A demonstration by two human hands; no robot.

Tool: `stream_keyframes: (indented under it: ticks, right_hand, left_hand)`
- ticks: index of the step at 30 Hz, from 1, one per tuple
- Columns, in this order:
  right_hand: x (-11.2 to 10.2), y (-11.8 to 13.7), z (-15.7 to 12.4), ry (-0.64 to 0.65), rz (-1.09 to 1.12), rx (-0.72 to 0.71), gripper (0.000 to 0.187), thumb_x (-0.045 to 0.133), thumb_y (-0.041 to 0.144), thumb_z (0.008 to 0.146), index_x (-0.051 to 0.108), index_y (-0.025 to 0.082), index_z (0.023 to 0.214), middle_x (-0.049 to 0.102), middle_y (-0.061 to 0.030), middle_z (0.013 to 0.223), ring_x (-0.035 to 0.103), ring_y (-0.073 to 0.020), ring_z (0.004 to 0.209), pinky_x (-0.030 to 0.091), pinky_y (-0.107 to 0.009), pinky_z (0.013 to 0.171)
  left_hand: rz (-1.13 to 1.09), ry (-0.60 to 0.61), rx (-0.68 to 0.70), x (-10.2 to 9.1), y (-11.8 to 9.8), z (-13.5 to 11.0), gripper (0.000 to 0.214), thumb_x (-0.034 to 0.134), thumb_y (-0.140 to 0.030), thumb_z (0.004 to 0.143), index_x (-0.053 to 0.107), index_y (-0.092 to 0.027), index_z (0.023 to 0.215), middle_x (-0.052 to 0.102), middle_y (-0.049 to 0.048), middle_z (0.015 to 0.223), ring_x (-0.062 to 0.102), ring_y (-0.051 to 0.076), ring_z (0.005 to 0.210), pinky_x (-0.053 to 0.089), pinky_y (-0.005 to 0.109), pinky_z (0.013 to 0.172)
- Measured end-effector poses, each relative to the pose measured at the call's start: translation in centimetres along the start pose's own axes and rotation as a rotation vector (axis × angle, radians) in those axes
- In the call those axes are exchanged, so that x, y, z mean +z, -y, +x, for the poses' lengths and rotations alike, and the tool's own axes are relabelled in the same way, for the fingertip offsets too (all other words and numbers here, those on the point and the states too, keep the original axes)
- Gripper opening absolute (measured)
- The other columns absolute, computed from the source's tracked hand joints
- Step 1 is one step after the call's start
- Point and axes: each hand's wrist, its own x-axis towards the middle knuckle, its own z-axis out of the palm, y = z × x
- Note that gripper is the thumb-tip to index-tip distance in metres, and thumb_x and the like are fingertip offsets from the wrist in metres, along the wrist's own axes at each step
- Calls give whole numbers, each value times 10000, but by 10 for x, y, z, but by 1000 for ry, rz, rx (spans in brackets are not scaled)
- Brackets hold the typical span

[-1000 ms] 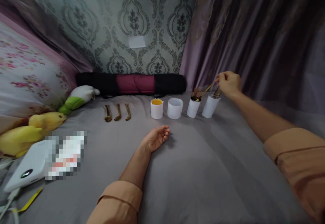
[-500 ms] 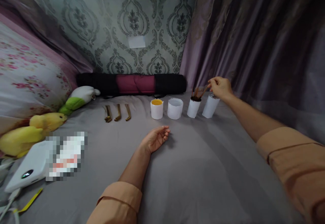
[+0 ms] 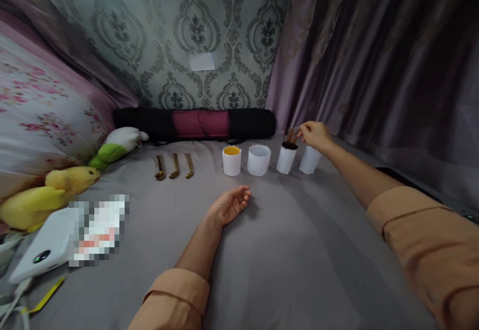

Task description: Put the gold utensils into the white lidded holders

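Observation:
My right hand [image 3: 315, 134] is at the top of a white cup [image 3: 287, 161] that holds several thin brown sticks [image 3: 291, 135]. Its fingertips are pinched at the upper end of one stick, whose lower end is down in the cup. Behind and below that hand stands another white cup [image 3: 310, 161], its top partly hidden. My left hand [image 3: 231, 205] rests on the grey sheet, empty, palm turned sideways with fingers loosely apart. Beyond it are a white cup with yellow content [image 3: 231, 164] and a wider white cup [image 3: 258, 162].
Three small bundles of bent brownish strips [image 3: 173, 165] lie left of the cups on the grey sheet [image 3: 284, 265]. A black and maroon roll [image 3: 200, 123] lies along the wall. Plush toys [image 3: 71, 179], a white power bank [image 3: 45, 243] and a cable are at the left.
My right hand has moved slightly left and down toward the cup of sticks, and the stick at its fingers leans less. The left hand has stayed in place.

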Motion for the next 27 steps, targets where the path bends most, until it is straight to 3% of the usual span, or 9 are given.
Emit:
stream_keyframes:
  ticks: [5,15,27]
  right_hand:
    - [2,-2,-4,70,-71,32,206,442,218,792,629,136,820,666,-36,715,542,-65,446,398,-167,437]
    - [0,1,-10,-6,-100,102,223,446,224,782,643,144,713,657,-32,660,537,-84,412,431,-215,478]
    - [-5,11,-18,-34,-88,208,236,453,244,779,652,138,710,610,-44,559,480,-84,363,380,-204,379]
  left_hand:
    - [2,-6,3,1,0,0,102,488,-123,791,554,-79,856,593,61,726,532,63,563,445,162,515]
    - [11,-20,-1,2,-1,-1,103,499,-119,783,556,-80,861,590,59,728,529,62,566,444,164,523]
    - [10,-5,8,1,-1,0,107,495,-122,788,554,-76,865,593,62,728,534,64,565,447,168,530]
